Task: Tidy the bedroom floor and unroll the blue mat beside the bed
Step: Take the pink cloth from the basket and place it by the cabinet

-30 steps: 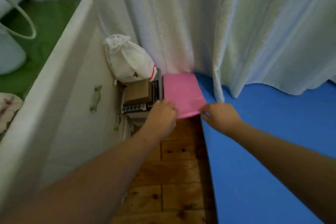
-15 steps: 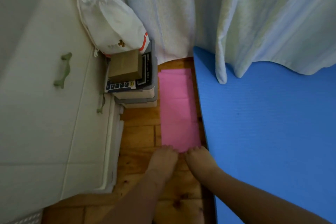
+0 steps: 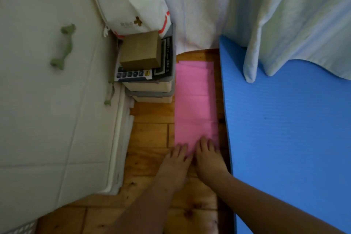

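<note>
The blue mat [image 3: 284, 138] lies flat and unrolled on the right, its far end tucked under the pale curtain [image 3: 266, 15]. A folded pink sheet [image 3: 195, 100] lies along the strip of wooden floor [image 3: 152, 138] between the blue mat and a stack of boxes. My left hand [image 3: 175, 163] and my right hand [image 3: 209, 159] lie side by side, palms down. Their fingers are spread flat over the pink sheet's near edge and grip nothing.
To the left stands a white bed side [image 3: 47, 110] with a green handle [image 3: 63, 47]. A white drawstring bag [image 3: 131, 2] leans over a brown box [image 3: 140, 50] on stacked grey trays [image 3: 152, 89] in the corner.
One second ago both hands pinched the pink sheet's near end up by the corner. It has since been drawn toward me and laid flat, and the hands now rest on it.
</note>
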`<state>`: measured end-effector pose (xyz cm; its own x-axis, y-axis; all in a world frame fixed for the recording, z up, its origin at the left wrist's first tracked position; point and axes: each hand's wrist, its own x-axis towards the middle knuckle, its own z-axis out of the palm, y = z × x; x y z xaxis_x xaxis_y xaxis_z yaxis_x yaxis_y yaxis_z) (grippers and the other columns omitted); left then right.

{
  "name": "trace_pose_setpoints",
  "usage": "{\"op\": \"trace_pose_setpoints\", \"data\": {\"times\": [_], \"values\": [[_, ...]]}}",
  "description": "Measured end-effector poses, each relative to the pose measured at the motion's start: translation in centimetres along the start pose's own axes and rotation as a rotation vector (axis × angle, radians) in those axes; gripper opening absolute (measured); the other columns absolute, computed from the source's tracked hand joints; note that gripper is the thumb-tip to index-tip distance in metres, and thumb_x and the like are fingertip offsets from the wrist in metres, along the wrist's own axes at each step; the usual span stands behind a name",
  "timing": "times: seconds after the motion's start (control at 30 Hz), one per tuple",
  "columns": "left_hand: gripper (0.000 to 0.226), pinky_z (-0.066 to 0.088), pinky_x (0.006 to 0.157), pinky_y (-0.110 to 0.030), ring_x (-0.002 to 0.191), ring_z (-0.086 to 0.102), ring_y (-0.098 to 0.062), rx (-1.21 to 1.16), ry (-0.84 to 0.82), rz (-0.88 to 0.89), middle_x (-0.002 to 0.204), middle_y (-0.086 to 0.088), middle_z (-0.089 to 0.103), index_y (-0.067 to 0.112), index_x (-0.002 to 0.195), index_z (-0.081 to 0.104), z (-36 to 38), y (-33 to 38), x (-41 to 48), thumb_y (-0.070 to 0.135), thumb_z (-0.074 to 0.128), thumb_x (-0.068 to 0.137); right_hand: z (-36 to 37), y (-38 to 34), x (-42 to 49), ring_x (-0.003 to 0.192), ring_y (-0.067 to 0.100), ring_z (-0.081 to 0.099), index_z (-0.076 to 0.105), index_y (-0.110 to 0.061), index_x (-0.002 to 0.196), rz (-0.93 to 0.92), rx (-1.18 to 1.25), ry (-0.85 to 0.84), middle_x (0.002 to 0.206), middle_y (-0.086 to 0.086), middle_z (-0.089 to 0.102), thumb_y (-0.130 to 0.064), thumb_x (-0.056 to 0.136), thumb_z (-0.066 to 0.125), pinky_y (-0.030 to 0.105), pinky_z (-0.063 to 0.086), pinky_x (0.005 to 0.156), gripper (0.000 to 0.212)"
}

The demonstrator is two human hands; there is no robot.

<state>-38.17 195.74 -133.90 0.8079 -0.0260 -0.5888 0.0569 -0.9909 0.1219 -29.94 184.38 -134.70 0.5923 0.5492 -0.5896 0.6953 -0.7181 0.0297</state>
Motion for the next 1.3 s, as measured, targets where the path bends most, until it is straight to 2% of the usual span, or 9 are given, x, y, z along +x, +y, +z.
{"op": "trace_pose_setpoints", "data": {"times": [0.13,0.3,0.37,0.47,0.6,0.73,0.87,1.07,1.3], "values": [[0.084,0.010,0.118,-0.049,0.149,-0.001,-0.030,-0.088,0.067,-0.029,0.162,-0.013,0.002,0.023,0.155,0.006,-5.9,-1.0,-3.6,0.042,0.055,0.089,-5.3,0.9,-2.3,0.146,0.035,0.011,0.014,-0.016,0.154,-0.019,-0.076,0.021,0.161,0.014,0.005,-0.048,0.095,0.040,0.058,0.009,0.115,0.072],[0.082,0.012,0.118,-0.048,0.149,0.002,-0.031,-0.016,0.266,-0.102,0.162,-0.013,0.007,0.023,0.155,0.008,-18.2,-2.7,-9.4,0.044,0.053,0.090,-18.3,0.4,-6.5,0.149,0.034,0.002,0.007,-0.020,0.155,0.013,-0.040,0.191,0.163,0.009,0.000,-0.051,0.094,0.037,0.060,0.007,0.115,0.075],[0.083,0.018,0.116,-0.048,0.148,0.008,-0.032,-0.005,0.387,-0.137,0.161,-0.014,0.012,0.021,0.154,0.015,-24.1,-2.8,-13.9,0.046,0.057,0.087,-25.0,-0.4,-10.1,0.149,0.033,0.003,0.007,-0.021,0.155,0.016,0.011,0.280,0.163,0.008,0.002,-0.050,0.095,0.037,0.060,0.007,0.116,0.073],[0.084,0.034,0.110,-0.041,0.138,0.035,-0.031,0.108,0.661,-0.156,0.150,-0.013,0.039,0.021,0.146,0.040,-30.9,-2.4,-20.2,0.057,0.064,0.074,-33.1,-1.9,-15.2,0.146,0.033,0.011,0.013,-0.021,0.153,0.030,0.064,0.443,0.161,0.009,0.008,-0.047,0.094,0.039,0.059,0.011,0.116,0.070],[0.081,0.011,0.119,-0.048,0.148,0.007,-0.032,0.086,0.682,-0.153,0.161,-0.015,0.010,0.021,0.155,0.012,-38.5,-1.7,-30.8,0.044,0.050,0.088,-43.3,-4.5,-24.0,0.148,0.032,0.008,0.006,-0.022,0.155,-0.010,0.054,0.653,0.163,0.009,0.000,-0.053,0.095,0.035,0.054,0.011,0.116,0.073],[0.078,0.011,0.118,-0.043,0.149,0.006,-0.027,0.133,0.835,-0.240,0.162,-0.011,0.010,0.023,0.155,0.011,-43.8,-1.6,-41.3,0.038,0.050,0.090,-50.7,-7.1,-32.7,0.148,0.033,0.010,0.008,-0.020,0.155,-0.077,0.054,0.843,0.163,0.009,0.003,-0.051,0.094,0.039,0.051,0.012,0.117,0.075],[0.078,0.012,0.119,-0.043,0.149,0.007,-0.028,0.173,0.905,-0.356,0.162,-0.011,0.010,0.023,0.155,0.010,-45.9,-1.9,-49.8,0.040,0.050,0.090,-54.3,-10.1,-39.4,0.149,0.031,0.010,0.010,-0.019,0.155,-0.154,0.081,0.968,0.163,0.010,0.005,-0.049,0.094,0.038,0.050,0.013,0.119,0.073],[0.079,0.007,0.121,-0.042,0.150,0.002,-0.025,0.173,0.878,-0.469,0.163,-0.007,0.003,0.029,0.155,0.004,-43.8,-2.6,-56.9,0.045,0.048,0.091,-53.6,-14.2,-44.7,0.149,0.032,0.004,0.005,-0.019,0.155,-0.241,0.030,0.961,0.163,0.010,0.001,-0.044,0.096,0.040,0.052,0.009,0.120,0.073],[0.077,0.023,0.116,-0.040,0.147,0.018,-0.022,0.101,0.765,-0.470,0.162,-0.005,0.015,0.028,0.154,0.012,-38.6,-5.8,-57.3,0.041,0.051,0.089,-51.6,-18.7,-42.8,0.147,0.025,0.016,0.010,-0.017,0.154,-0.404,0.060,0.942,0.161,0.005,0.013,-0.042,0.091,0.047,0.042,0.018,0.119,0.076]]}}
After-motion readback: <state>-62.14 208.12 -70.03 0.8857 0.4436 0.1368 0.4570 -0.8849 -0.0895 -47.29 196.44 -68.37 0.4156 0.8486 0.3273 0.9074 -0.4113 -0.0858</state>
